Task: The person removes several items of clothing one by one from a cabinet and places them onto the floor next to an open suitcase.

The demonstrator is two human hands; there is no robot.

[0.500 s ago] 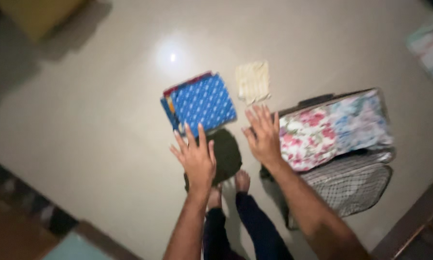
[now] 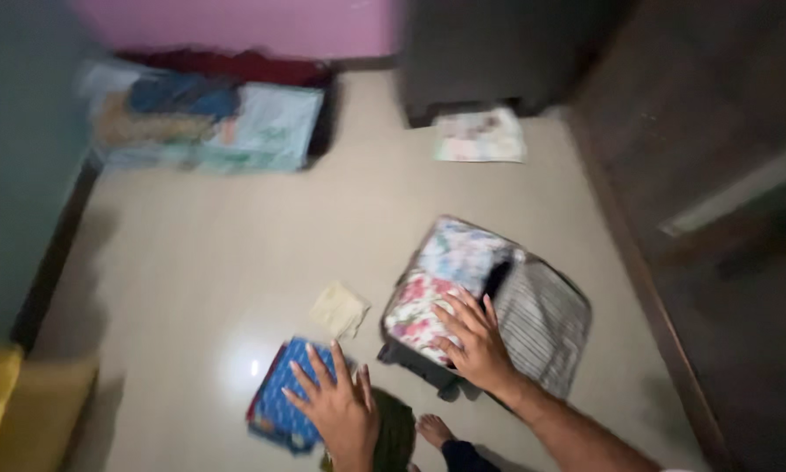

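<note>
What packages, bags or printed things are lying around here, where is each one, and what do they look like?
Open bag: on the floor by the right hand, dark shell, striped lining, floral cloth inside.
Blue dotted folded cloth: under the left hand, red edge.
Small cream cloth: floor, beside the bag.
Flat printed pale sheet or packet: floor, by the dark cabinet; blurred.
Bundle in clear wrapping: far left by the pink wall, blue and pale green.

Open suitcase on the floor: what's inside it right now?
The suitcase holds folded floral cloth, pink-flowered near the front and bluish behind. The right hand rests flat on it. Anything beneath the cloth is covered; the striped lid lining looks bare.
</note>
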